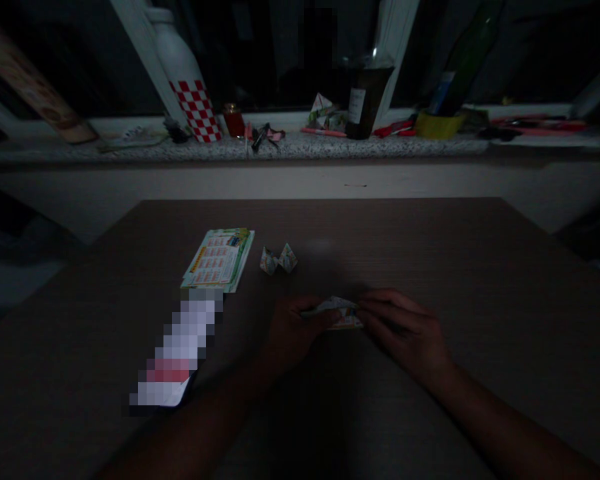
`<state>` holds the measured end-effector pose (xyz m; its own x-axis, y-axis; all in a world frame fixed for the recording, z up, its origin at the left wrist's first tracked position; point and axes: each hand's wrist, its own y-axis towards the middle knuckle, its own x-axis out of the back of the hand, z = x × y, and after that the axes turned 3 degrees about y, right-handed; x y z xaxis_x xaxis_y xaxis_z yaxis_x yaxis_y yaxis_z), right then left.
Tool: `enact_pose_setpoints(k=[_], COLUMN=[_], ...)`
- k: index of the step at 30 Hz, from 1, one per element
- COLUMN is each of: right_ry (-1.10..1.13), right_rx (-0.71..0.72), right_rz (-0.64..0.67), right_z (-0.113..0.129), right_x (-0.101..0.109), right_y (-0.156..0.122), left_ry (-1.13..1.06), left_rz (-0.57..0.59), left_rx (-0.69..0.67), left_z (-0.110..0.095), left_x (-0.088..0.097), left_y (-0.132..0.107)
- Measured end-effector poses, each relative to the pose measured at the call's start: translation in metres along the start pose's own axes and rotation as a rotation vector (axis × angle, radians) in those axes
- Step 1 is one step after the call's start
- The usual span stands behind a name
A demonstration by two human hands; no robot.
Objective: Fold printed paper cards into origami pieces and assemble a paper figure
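Note:
A small folded piece of printed paper [347, 320] is held just above or on the table, between my two hands. My left hand [300, 327] pinches its left side, the thumb lying across the front. Closed on the paper's right end are the fingertips of my right hand [405, 330]. Beyond my left hand stands a folded paper figure [279, 260] with two pointed parts. Farther left lies a stack of printed sheets [217, 260] with calendar-like grids. The room is dim, so the paper's folds are hard to make out.
A lit phone-like device [180, 353], its screen blurred out, lies left of my left forearm. Along the granite windowsill [300, 145] stand a red-and-white checked bottle [197, 107], a dark plastic cup [364, 103], a green bottle [470, 57] and a yellow container [437, 125].

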<state>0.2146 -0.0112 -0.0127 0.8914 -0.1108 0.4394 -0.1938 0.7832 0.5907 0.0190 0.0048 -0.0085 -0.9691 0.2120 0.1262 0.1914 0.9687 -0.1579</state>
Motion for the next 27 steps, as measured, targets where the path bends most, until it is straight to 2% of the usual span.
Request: enact_pose_setpoints(k=[6, 10, 19, 23, 27], right_ry=[0.059, 0.051, -0.070, -0.093, -0.026], right_rx=[-0.063, -0.105, -0.040, -0.069, -0.156], right_rz=[0.045, 0.132, 0.220, 0.247, 0.282], right_z=[0.003, 0.005, 0.009, 0.008, -0.002], right_x=[0.000, 0.001, 0.006, 0.004, 0.006], right_y=[0.000, 0.001, 0.006, 0.004, 0.000], left_ry=[0.010, -0.065, -0.166, -0.221, -0.145], left_rz=[0.017, 0.040, 0.060, 0.085, 0.044], left_rx=[-0.010, 0.031, 0.110, 0.117, 0.124], left_z=[-0.003, -0.004, -0.003, 0.001, 0.002], left_x=[-0.002, -0.003, -0.004, -0.003, 0.001], left_y=[-0.003, -0.004, -0.002, -0.002, -0.001])
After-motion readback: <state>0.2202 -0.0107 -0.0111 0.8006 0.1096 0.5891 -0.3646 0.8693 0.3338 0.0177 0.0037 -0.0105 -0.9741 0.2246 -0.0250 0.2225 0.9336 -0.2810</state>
